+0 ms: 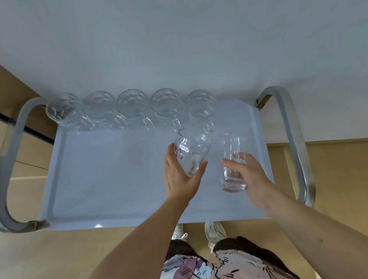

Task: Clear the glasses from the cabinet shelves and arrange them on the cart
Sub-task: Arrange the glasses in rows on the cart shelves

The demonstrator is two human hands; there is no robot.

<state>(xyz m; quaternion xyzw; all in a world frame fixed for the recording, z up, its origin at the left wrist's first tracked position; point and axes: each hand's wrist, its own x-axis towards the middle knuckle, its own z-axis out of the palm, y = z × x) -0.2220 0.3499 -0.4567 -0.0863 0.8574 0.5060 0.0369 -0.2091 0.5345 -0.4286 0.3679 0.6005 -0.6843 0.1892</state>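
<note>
Glasses (pixel 192 152) in hands (pixel 179 176), bases blurred

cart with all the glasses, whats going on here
A person stands at the cart, holding a glass in each hand. The left hand grips a dimpled glass; the right hand grips a smooth glass. Both are over the tray's right side. Five dimpled glasses already stand in a row along the far edge.

Single head-worn wide-angle view, looks steeply down from above the cart (pixel 115 198), close over its near edge, faces the far edge against the wall (pixel 185 30), handles bowed at both sides
</note>
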